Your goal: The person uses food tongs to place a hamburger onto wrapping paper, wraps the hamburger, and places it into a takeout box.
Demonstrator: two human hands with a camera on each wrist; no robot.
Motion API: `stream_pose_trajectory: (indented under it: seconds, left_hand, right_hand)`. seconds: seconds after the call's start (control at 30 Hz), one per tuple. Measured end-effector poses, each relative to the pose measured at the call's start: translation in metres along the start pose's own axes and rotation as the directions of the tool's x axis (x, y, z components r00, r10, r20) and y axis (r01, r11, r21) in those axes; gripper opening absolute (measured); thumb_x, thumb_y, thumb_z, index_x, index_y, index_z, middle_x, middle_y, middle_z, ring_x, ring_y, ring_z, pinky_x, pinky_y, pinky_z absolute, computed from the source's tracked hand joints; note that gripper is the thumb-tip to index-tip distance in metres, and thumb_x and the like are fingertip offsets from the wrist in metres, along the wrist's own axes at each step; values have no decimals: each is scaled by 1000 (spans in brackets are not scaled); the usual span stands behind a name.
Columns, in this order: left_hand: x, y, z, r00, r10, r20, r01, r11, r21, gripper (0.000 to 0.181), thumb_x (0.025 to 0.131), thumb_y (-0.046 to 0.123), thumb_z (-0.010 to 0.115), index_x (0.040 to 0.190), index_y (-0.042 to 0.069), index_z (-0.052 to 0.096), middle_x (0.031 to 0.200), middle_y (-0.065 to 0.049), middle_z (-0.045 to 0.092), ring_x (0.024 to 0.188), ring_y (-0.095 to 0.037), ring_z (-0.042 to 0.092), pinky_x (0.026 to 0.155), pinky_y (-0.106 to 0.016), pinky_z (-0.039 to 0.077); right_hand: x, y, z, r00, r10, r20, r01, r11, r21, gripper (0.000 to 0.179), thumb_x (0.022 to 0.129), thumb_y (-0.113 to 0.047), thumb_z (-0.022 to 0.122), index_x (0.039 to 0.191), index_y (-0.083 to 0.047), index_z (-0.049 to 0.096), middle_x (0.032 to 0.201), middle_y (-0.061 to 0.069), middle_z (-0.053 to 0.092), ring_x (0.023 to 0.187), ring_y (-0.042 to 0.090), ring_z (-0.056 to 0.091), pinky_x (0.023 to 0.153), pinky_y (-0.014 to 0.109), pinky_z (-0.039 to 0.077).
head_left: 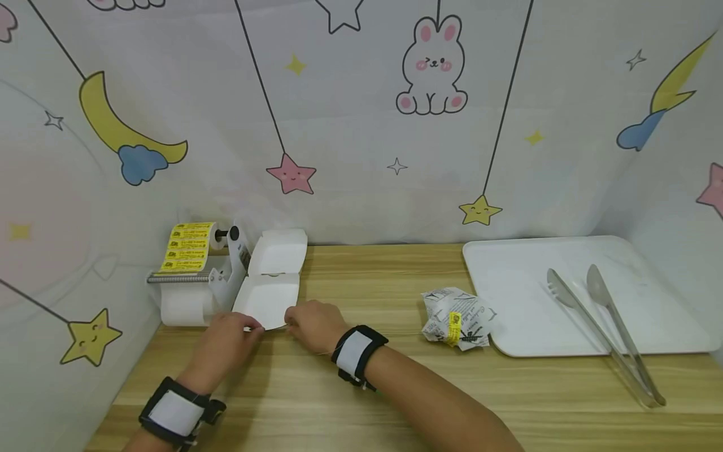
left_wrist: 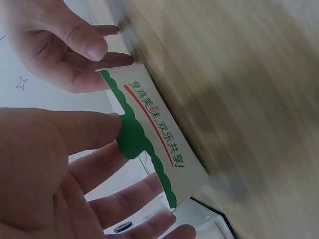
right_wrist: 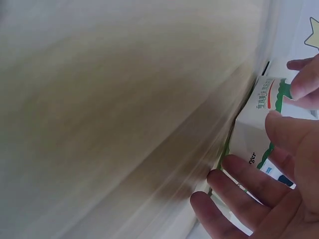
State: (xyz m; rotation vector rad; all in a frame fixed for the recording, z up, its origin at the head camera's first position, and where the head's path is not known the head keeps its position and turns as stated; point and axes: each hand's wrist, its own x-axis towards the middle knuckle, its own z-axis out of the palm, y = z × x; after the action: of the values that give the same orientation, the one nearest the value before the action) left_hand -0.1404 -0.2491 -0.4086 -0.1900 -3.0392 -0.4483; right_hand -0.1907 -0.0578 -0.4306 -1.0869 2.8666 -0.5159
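Observation:
A white paper burger box (head_left: pixel 270 295) lies with its lid raised at the back left, beside the label dispenser. Green scalloped edging and printed characters show on its front panel (left_wrist: pixel 154 124) in the left wrist view. My left hand (head_left: pixel 226 342) pinches the green tab of that panel, thumb on the printed side and fingers behind. At the right front corner, my right hand (head_left: pixel 317 326) holds the box edge between thumb and fingers. In the right wrist view, its other fingers (right_wrist: pixel 249 184) spread along the box's side.
The label dispenser (head_left: pixel 226 282) carries a roll of yellow labels (head_left: pixel 186 248). A paper-wrapped bundle (head_left: pixel 457 317) with a yellow label sits right of centre. Metal tongs (head_left: pixel 612 333) lie across a white tray (head_left: pixel 519 301), their joined end over its front edge. A printed curtain hangs behind.

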Motion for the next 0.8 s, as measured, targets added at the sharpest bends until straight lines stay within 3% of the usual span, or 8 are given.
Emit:
stream_pose_trajectory:
  seconds: [0.27,0.53,0.8]
  left_hand:
    - [-1,11,7,998,49,-49,-46,998,53,4,88,17,80,84,15,81,86,-5,76,95,-37,66,79,-53,54]
    - [-8,33,13,998,65,-13,-65,997,38,5,87,20,81,83,17,80,80,2,74,97,-33,63,76,-50,54]
    - [-18,58,18,992,124,-17,-124,992,13,3,83,18,84,83,18,81,87,2,75,98,-32,62,80,-50,54]
  right_hand:
    - [-9,14,-2,1000,11,-6,-11,999,-32,13,100,-29,67,100,-23,79,94,-10,73,83,3,64,62,20,50]
    - [-38,21,-17,1000,-16,23,17,999,-39,14,99,-27,68,97,-20,80,87,-9,72,75,1,59,59,17,46]
    - [-68,31,-26,999,-1,43,4,998,-65,11,97,-26,70,90,-24,79,79,-12,68,74,3,57,59,20,45]
